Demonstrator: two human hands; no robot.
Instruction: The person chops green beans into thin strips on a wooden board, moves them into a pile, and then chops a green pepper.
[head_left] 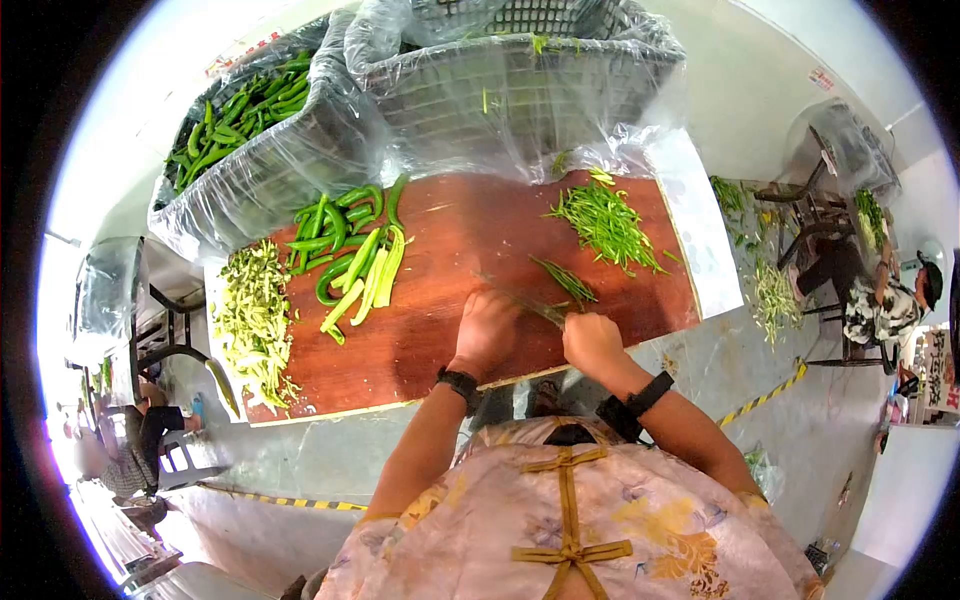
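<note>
My right hand [592,343] is wrapped round the handle of a knife [538,306], whose thin blade points left and away over the reddish-brown board [450,230]. Close to the blade's far end, my left hand [487,325] is closed with its fingers curled down on the board. Whatever it grips is hidden. Just beyond the blade lies a small bunch of green pepper strips [567,280]. Whole green peppers [335,225] are heaped on the left part of the board, with several halved peppers [375,275] beside them.
A pile of sliced green strips [605,222] sits at the far right. Pale pepper cores [252,325] cover the left edge. Behind stand plastic-lined crates [520,100], the left one holding green peppers [245,115]. Other people [880,300] sit at either side.
</note>
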